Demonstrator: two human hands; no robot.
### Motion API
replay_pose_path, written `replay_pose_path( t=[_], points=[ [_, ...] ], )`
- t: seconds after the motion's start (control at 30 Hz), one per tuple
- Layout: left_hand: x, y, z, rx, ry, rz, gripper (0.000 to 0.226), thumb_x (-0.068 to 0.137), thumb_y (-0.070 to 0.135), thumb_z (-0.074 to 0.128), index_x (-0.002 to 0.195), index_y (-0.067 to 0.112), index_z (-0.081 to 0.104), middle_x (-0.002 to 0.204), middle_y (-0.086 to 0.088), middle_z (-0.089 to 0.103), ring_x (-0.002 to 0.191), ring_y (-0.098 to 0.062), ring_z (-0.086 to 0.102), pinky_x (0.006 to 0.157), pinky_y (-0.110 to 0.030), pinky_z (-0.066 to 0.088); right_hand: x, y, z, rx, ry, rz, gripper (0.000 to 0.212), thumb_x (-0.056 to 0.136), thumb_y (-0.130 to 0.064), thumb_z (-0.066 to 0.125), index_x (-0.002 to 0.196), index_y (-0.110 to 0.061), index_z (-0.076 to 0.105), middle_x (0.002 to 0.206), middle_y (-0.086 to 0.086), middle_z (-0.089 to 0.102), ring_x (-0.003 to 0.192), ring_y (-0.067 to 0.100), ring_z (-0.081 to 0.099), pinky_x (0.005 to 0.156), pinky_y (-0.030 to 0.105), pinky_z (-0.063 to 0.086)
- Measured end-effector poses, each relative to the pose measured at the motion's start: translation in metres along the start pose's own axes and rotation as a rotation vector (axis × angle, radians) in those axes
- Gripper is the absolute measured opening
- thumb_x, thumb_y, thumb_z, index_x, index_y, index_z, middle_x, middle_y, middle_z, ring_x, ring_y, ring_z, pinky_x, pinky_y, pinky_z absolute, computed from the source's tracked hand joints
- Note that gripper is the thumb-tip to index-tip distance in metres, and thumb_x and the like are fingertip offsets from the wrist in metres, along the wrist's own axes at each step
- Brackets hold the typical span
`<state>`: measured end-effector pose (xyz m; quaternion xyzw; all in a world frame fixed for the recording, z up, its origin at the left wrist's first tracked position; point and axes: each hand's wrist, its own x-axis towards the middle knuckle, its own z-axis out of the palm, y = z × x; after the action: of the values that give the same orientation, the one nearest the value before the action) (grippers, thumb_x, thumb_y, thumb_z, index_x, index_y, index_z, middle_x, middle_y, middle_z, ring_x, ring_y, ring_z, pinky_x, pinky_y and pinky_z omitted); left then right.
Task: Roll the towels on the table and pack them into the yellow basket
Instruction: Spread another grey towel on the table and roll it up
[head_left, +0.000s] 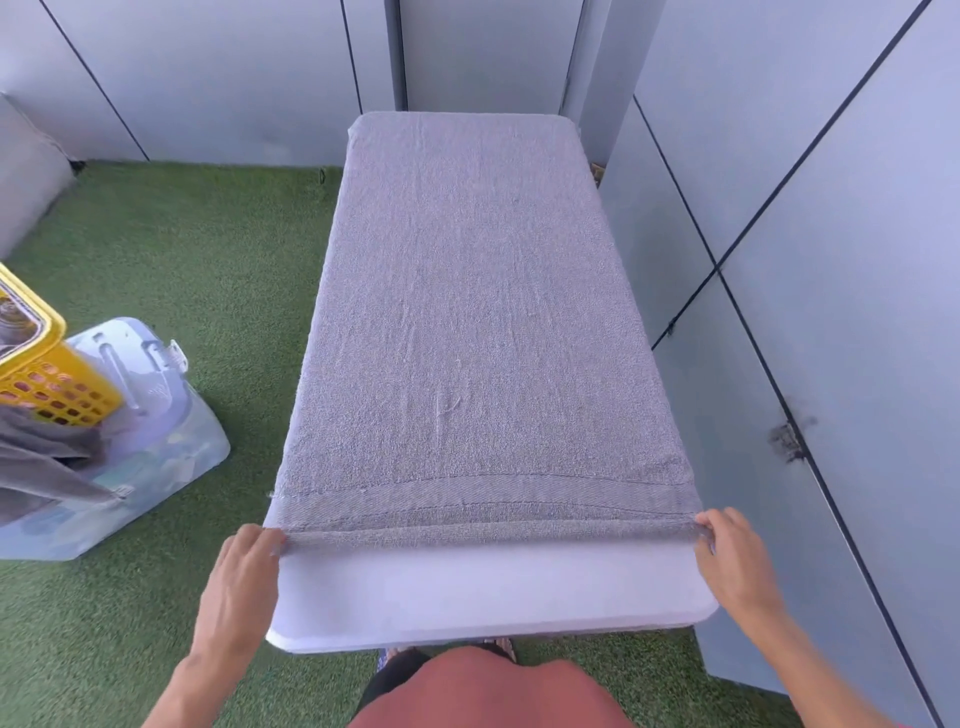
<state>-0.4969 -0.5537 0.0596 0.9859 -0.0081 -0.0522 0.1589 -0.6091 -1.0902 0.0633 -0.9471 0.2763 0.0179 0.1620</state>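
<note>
So the grey towel (467, 312) is spread flat down pretty much the whole length of the white table (488, 587), far end right at the table's far edge, near hem just lifted and turned over into the very first bit of a roll, leaving a bare strip of tabletop closest to the person. Biggest risk from here imo is the roll going crooked: if one hand pushes ahead of the other, the tube cones out and ends up fat on one side, then it won't sit neatly in the basket. It's also wide enough that the middle sags between the two corners, so the first turn could come out loose and floppy unless it gets tucked tight. The side edges lie right along the table's long edges too, so a sideways tug could drag a side off. Left hand (249, 566) has its fingers curled around the near-left corner of the hem, pinching it; right hand (727, 551) is doing the same at the near-right corner, and the hem is taut between them. The yellow basket (47, 374) sits on the green turf (208, 249) to the left, well apart from the table, perched on a clear plastic bin (150, 415) with another grey cloth (47, 467) draped beside it.
</note>
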Motion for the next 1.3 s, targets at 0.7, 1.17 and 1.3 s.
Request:
replay_pose_path(
  t=[0.7, 1.17, 1.3],
  points=[
    [0.048, -0.014, -0.027, -0.241, -0.323, -0.116, 0.021, 0.087, 0.004, 0.063, 0.102, 0.019, 0.061, 0.093, 0.000, 0.066, 0.081, -0.015, 0.063, 0.063, -0.026, 0.045, 0.030, 0.003, -0.029, 0.063, -0.279, 0.081, 0.017, 0.083, 0.000, 0.064, 0.083, -0.017, 0.063, 0.079, 0.005, 0.067, 0.083, 0.025, 0.065, 0.066, 0.023, 0.040],
    [-0.008, 0.006, 0.015, 0.034, 0.040, 0.117, 0.048, 0.071, -0.016, 0.066, 0.114, 0.002, 0.055, 0.111, -0.012, 0.050, 0.101, -0.034, 0.048, 0.061, -0.043, 0.056, -0.012, -0.006, 0.006, -0.015, -0.077, -0.066, 0.043, 0.077, 0.003, 0.071, 0.118, 0.001, 0.060, 0.114, 0.015, 0.052, 0.114, 0.034, 0.046, 0.099, 0.046, 0.041],
    [0.015, 0.005, 0.013, 0.030, -0.004, 0.058, 0.040, 0.076, -0.019, 0.055, 0.110, 0.002, 0.058, 0.110, -0.012, 0.049, 0.099, -0.032, 0.048, 0.068, -0.040, 0.051, 0.015, -0.010, -0.003, 0.050, -0.128, -0.021, 0.030, 0.081, 0.005, 0.061, 0.109, -0.007, 0.061, 0.107, 0.007, 0.050, 0.109, 0.031, 0.050, 0.096, 0.041, 0.040]
  ],
)
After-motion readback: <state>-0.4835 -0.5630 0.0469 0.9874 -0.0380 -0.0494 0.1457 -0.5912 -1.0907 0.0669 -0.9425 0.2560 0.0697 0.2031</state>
